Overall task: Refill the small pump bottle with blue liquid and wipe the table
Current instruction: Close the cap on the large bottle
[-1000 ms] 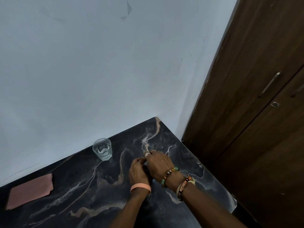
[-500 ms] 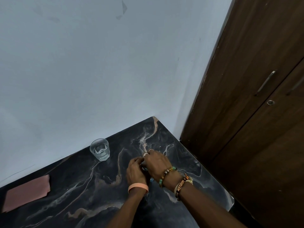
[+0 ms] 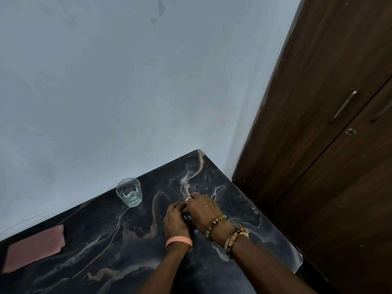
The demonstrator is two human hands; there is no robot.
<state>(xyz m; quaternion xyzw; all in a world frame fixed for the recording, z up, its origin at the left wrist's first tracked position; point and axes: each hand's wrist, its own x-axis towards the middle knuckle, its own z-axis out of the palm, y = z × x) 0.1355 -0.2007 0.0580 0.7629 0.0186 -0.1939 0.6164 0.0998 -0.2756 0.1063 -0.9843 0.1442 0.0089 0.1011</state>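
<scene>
Two hands (image 3: 191, 217) meet; one glass (image 3: 129, 192), one pink cloth (image 3: 35, 248)

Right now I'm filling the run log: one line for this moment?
left hand: closed on hidden item | right hand: cupped over it | glass: upright, apart | pink cloth: untouched | table: unwiped

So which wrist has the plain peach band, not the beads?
The left hand: its wrist carries one plain peach band. The right hand has a beaded bracelet and woven thread bands instead.
</scene>
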